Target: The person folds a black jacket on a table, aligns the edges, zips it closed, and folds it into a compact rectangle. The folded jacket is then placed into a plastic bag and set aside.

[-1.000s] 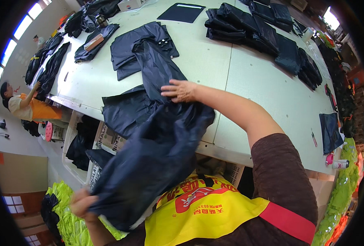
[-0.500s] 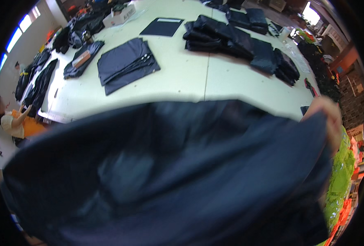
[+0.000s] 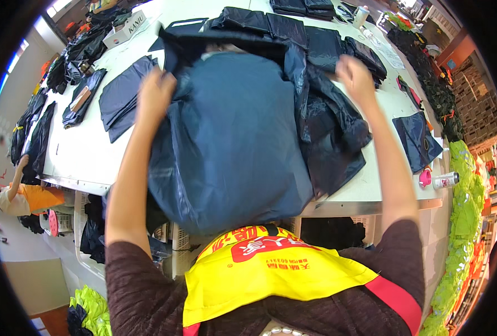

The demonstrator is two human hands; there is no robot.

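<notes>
1. Left hand (image 3: 156,92) – fingers closed on the upper left edge of a dark navy garment (image 3: 231,140), smooth, slightly glossy fabric.
2. Right hand (image 3: 354,75) – well apart from the left, on the garment's crumpled right side; grip cannot be told.
3. Garment spread on the white table (image 3: 80,151), its hem hanging over the near edge.
4. Folded dark pieces (image 3: 122,98) lie left; bare tabletop between.
5. Pink-capped spray can (image 3: 440,180) lies by the table's right corner.

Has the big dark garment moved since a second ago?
Yes. The dark garment hung off the near edge of the white table; now it lies spread on the tabletop, with the left hand and right hand at its far corners.
</notes>
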